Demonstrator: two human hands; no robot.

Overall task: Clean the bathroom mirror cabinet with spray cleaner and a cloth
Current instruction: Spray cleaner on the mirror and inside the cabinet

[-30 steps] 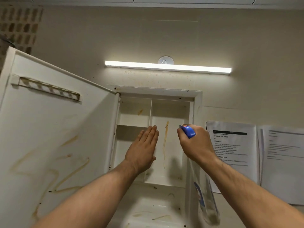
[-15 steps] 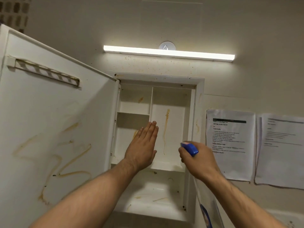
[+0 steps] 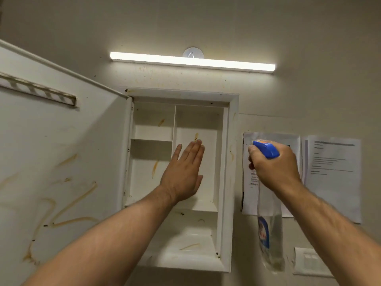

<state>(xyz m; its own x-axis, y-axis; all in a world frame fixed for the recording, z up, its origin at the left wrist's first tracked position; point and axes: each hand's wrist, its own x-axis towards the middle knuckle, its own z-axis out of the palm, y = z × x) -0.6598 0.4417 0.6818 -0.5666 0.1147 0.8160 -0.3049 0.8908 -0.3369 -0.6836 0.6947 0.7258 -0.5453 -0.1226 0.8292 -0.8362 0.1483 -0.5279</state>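
Note:
The white wall cabinet [image 3: 231, 182] stands open, its shelves bare and streaked with brown stains. Its door [image 3: 61, 162] swings out to the left, smeared with long brownish squiggles. My left hand [image 3: 183, 172] is flat with fingers together, raised in front of the cabinet's right compartment and holding nothing. My right hand [image 3: 274, 168] is to the right of the cabinet, closed around the blue trigger head of a clear spray bottle [image 3: 270, 234] that hangs down below my fist. No cloth is in view.
A lit strip light [image 3: 191, 61] runs above the cabinet. Two printed paper sheets [image 3: 334, 174] hang on the wall to the right, partly behind the bottle. A white switch plate [image 3: 311, 262] sits low on the right wall.
My right hand with the spray bottle has moved right, away from the cabinet opening to in front of the papers. My left hand has shifted slightly right, staying flat.

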